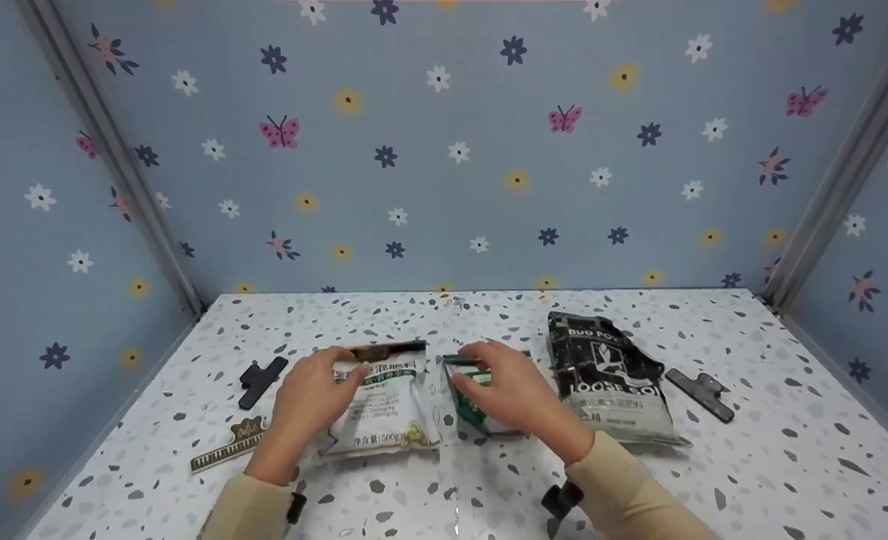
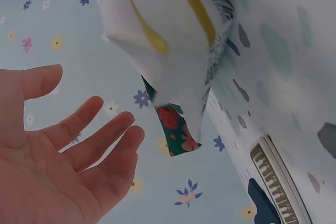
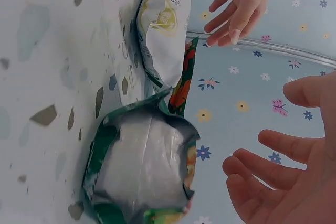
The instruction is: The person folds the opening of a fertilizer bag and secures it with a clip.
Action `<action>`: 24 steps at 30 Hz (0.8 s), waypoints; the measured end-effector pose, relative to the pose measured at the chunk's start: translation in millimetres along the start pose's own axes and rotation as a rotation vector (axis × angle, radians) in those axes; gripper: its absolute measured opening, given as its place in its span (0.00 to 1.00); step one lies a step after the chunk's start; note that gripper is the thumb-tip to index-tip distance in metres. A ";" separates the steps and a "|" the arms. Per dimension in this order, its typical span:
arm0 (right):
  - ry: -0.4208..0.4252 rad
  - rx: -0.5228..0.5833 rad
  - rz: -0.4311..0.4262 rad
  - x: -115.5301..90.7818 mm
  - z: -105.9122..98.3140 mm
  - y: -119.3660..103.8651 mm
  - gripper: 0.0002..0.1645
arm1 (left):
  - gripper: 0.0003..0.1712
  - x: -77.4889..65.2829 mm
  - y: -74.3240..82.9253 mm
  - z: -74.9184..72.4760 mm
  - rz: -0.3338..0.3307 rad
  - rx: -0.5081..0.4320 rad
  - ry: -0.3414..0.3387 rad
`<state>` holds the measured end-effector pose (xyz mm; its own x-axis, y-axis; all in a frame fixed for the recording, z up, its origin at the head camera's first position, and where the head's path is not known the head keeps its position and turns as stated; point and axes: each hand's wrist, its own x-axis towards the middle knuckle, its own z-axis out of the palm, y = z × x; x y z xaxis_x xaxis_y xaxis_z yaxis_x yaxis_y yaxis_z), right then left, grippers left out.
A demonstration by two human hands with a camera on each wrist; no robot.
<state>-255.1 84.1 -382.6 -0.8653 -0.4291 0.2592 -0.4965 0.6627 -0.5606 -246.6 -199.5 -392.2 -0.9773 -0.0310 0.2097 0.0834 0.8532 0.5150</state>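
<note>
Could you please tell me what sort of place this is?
Probably a staged work booth: flower-patterned panels stand around a speckled tabletop, with metal strips at the back corners.

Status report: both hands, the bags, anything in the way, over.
Left hand open by white bag, right hand open by green packet; neither gripping. Bag and packet on table. Black bag close on packet's right; nothing seen blocking either hand.

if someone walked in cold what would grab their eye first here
Probably the blue flowered wall behind the speckled table. Then the black bag, dark at right of centre, and the left hand by the white bag, right hand by the green packet.
</note>
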 end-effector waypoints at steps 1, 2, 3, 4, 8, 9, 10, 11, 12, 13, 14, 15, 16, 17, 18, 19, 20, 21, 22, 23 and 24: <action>-0.004 0.014 0.004 2.8 2.6 -0.2 0.28 | 0.28 1.0 -1.8 -1.6 -0.010 -0.002 -0.005; -0.008 0.031 0.007 5.3 5.4 -0.6 0.28 | 0.29 1.8 -3.6 -3.1 -0.020 -0.005 -0.010; -0.013 0.047 0.012 7.8 8.4 -0.8 0.28 | 0.29 2.6 -5.5 -4.4 -0.031 -0.005 -0.015; -0.020 0.069 0.017 10.1 11.7 -0.7 0.28 | 0.30 3.3 -7.5 -5.4 -0.042 -0.002 -0.020; -0.052 0.184 0.057 18.4 23.2 -0.2 0.28 | 0.33 5.2 -13.0 -6.5 -0.082 -0.008 -0.044; -0.051 0.219 0.071 20.7 25.7 0.3 0.28 | 0.34 6.0 -13.9 -5.9 -0.087 -0.016 -0.047; -0.051 0.255 0.086 23.5 28.3 -0.2 0.28 | 0.35 6.3 -15.2 -5.7 -0.094 -0.027 -0.050; -0.051 0.293 0.105 26.4 30.7 -1.1 0.28 | 0.35 6.7 -16.2 -5.4 -0.102 -0.046 -0.054; -0.047 0.330 0.123 29.2 33.4 -1.7 0.28 | 0.36 7.2 -17.4 -5.0 -0.112 -0.069 -0.059; -0.044 0.364 0.143 32.2 36.2 -2.6 0.28 | 0.37 7.6 -18.7 -4.5 -0.122 -0.095 -0.064; -0.040 0.393 0.164 35.2 39.2 -3.8 0.28 | 0.37 8.0 -20.0 -4.2 -0.133 -0.123 -0.069; -0.039 0.420 0.187 38.0 42.3 -5.2 0.28 | 0.38 8.1 -21.3 -4.1 -0.144 -0.148 -0.075; -0.042 0.448 0.214 40.7 45.5 -6.9 0.28 | 0.39 8.0 -22.5 -4.0 -0.157 -0.175 -0.084; -0.045 0.475 0.239 43.3 49.0 -8.1 0.29 | 0.39 8.0 -24.1 -3.9 -0.168 -0.199 -0.091; -0.048 0.499 0.264 46.0 52.4 -9.2 0.29 | 0.40 8.0 -25.6 -4.0 -0.179 -0.220 -0.094; -0.050 0.523 0.291 48.5 55.7 -10.5 0.30 | 0.40 8.0 -27.0 -4.1 -0.188 -0.237 -0.094; -0.052 0.547 0.316 50.9 58.8 -11.3 0.30 | 0.41 8.1 -28.3 -4.2 -0.195 -0.250 -0.095; -0.054 0.576 0.344 53.1 61.5 -12.0 0.31 | 0.42 8.1 -29.4 -4.3 -0.204 -0.260 -0.099; -0.053 0.606 0.372 55.4 64.1 -12.3 0.32 | 0.43 8.1 -30.3 -4.4 -0.212 -0.273 -0.108; -0.052 0.635 0.399 57.2 66.2 -12.7 0.33 | 0.44 8.4 -31.2 -4.4 -0.220 -0.286 -0.117; -0.051 0.665 0.425 58.7 67.9 -12.9 0.35 | 0.45 8.6 -31.8 -4.5 -0.230 -0.304 -0.129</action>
<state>-294.8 8.6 -413.5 -0.9594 -0.2597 -0.1098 0.0350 0.2767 -0.9603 -256.8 -229.3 -403.0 -0.9920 -0.1210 -0.0353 -0.1049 0.6380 0.7629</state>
